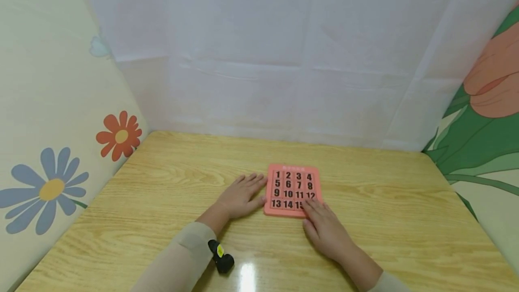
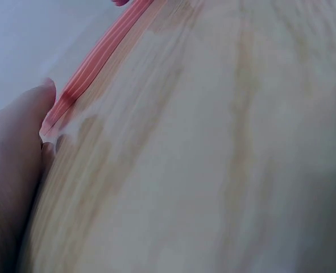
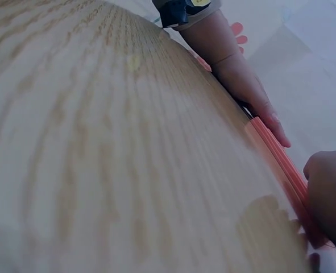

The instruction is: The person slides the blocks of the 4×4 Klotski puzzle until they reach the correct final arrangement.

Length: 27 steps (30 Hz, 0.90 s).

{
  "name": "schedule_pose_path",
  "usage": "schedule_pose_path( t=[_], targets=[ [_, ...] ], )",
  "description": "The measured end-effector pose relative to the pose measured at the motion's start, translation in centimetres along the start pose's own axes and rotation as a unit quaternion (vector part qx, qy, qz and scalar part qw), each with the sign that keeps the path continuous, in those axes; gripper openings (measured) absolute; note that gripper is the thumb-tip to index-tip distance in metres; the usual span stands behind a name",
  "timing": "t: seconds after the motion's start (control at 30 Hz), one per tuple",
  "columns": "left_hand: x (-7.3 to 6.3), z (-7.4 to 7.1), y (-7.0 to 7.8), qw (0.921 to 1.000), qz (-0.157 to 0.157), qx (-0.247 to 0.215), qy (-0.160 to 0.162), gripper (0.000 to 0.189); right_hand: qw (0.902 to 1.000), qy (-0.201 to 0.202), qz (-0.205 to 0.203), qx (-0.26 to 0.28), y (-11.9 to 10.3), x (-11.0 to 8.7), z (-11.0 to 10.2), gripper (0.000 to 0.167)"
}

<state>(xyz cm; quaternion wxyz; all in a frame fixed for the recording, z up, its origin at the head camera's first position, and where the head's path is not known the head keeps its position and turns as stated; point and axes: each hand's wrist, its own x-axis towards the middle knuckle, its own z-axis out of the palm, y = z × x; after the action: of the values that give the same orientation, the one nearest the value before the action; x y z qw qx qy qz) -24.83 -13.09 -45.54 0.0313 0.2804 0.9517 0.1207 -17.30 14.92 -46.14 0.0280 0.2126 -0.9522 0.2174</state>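
Observation:
A pink sliding number puzzle [image 1: 288,188] lies flat on the table, its black numbers running in order from 1 in rows of four. My left hand [image 1: 242,195] rests palm down along the puzzle's left side, fingers straight, thumb at the edge. My right hand [image 1: 327,231] lays its fingers over the bottom right corner, hiding the spot after 15 and part of 12. From the left wrist, the left hand [image 2: 14,153] shows beside the puzzle's pink edge [image 2: 99,62]. In the right wrist view, the right hand [image 3: 331,190] is close to the puzzle's side [image 3: 281,162].
The wooden table [image 1: 405,220] reaches back to a white cloth [image 1: 259,57]. Flower-patterned walls [image 1: 24,102] stand at both sides. A black device with a yellow mark [image 1: 222,258] is at the left sleeve [image 1: 178,256].

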Motion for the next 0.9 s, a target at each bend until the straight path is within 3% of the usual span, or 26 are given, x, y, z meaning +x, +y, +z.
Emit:
schedule_pose_path(
  t=[0.33,0.5,0.67,0.9],
  targets=[
    [0.1,-0.1,-0.1,0.9989,-0.039,-0.025,0.001,0.062,0.9989,0.044,0.013,0.005,0.9,1.6,-0.6,0.051],
    [0.7,-0.1,-0.5,0.9944,-0.093,-0.045,0.018,0.063,0.9981,0.048,0.030,-0.025,2.2,4.5,-2.1,0.054],
    [2.5,-0.8,-1.1,0.9847,-0.159,-0.030,0.064,0.063,0.9945,0.036,0.086,-0.047,3.7,7.6,-3.1,0.058],
    [4.1,-2.6,-0.9,0.9843,-0.162,-0.001,0.069,0.062,0.9890,0.032,0.130,-0.063,4.3,9.6,-3.6,0.062]
  ],
)
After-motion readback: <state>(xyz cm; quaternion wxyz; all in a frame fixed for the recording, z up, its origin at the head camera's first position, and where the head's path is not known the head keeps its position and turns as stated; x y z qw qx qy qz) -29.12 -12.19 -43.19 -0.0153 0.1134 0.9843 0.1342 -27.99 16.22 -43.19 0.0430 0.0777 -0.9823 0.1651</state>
